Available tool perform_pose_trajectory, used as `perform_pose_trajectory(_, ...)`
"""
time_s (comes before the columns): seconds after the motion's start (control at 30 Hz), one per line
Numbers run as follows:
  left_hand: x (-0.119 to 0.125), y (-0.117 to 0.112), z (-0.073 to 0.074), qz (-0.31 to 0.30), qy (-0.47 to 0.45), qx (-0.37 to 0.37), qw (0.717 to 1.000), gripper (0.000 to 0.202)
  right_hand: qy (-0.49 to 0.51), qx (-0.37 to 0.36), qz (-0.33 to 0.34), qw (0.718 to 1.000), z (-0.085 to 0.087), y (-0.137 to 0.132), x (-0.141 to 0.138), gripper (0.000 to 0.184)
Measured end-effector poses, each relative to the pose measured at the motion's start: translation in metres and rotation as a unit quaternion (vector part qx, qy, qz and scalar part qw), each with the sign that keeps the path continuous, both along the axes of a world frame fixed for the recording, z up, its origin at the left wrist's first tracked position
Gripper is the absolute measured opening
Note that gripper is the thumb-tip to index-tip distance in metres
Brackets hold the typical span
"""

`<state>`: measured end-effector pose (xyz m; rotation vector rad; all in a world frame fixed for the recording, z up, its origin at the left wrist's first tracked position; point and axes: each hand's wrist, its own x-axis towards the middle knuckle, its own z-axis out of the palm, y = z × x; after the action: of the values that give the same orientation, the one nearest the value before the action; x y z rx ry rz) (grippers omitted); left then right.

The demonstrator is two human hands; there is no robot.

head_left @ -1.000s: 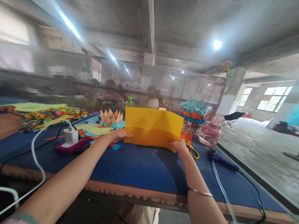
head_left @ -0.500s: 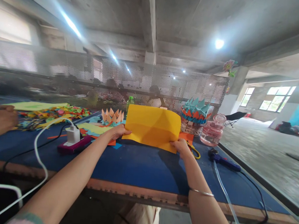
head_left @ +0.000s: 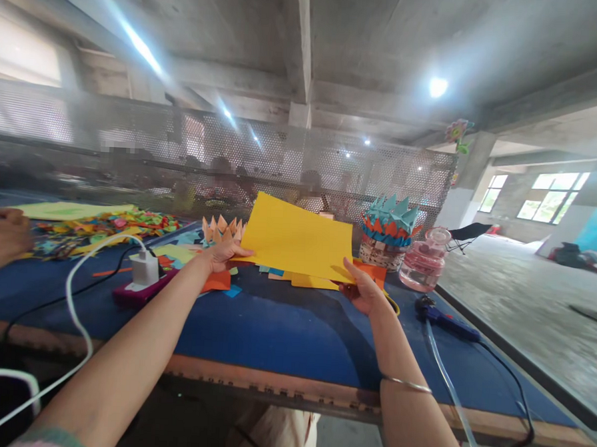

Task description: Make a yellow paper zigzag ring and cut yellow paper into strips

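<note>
Between my two hands a sheet of yellow paper point(head_left: 298, 237) is held up above the blue tabletop, tilted so that its left side is higher. My left hand point(head_left: 223, 254) pinches its lower left corner, thumb on top. At the lower right corner, my right hand point(head_left: 362, 290) grips the sheet with the thumb on its face. Under and behind the sheet lie more pieces of coloured paper point(head_left: 315, 282). A crown-like ring of folded peach paper point(head_left: 223, 229) stands just behind my left hand. Yellow-handled scissors point(head_left: 393, 303) lie partly hidden by my right hand.
A basket with folded blue and orange paper point(head_left: 388, 228) and a pink transparent bottle point(head_left: 423, 262) stand right. A glue gun point(head_left: 448, 321) trails its cord there. Left are a purple power strip point(head_left: 142, 290), a heap of paper scraps point(head_left: 112, 230) and another person's hand point(head_left: 5, 240).
The yellow sheet has tipped back from nearly upright, its left side rising, and the papers beneath have come into view. My left hand has shifted slightly left; both hands still hold the sheet.
</note>
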<state>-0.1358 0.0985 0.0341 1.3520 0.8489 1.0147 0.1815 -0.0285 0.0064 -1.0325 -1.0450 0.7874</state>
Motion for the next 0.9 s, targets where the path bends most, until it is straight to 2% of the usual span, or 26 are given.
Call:
perform_pose_trajectory(0.1,0.002,0.001,-0.001,0.008,-0.014,0.001,1.0,0.078,0.065,-0.065,0.067,0.993,0.004,-0.002,-0.001,0.038)
perform_pose_trajectory(0.17,0.004,0.001,-0.001,0.014,-0.019,-0.002,1.0,0.072,0.112,-0.095,0.116,0.982,0.006,-0.003,-0.004,0.037)
perform_pose_trajectory(0.23,0.008,0.0,0.0,0.015,-0.02,-0.007,1.0,0.068,0.115,-0.102,0.135,0.979,0.005,-0.004,-0.008,0.033)
perform_pose_trajectory(0.4,0.019,-0.008,0.002,0.021,-0.04,0.013,0.999,0.084,0.052,-0.09,0.121,0.987,0.001,-0.004,-0.017,0.028)
perform_pose_trajectory(0.73,0.028,-0.012,0.004,0.009,-0.052,-0.006,0.999,0.075,0.047,-0.073,0.092,0.992,-0.003,0.001,-0.015,0.023)
perform_pose_trajectory(0.9,0.03,-0.016,0.004,0.041,-0.06,0.013,0.997,0.085,0.049,-0.068,0.087,0.993,-0.005,0.003,-0.015,0.021)
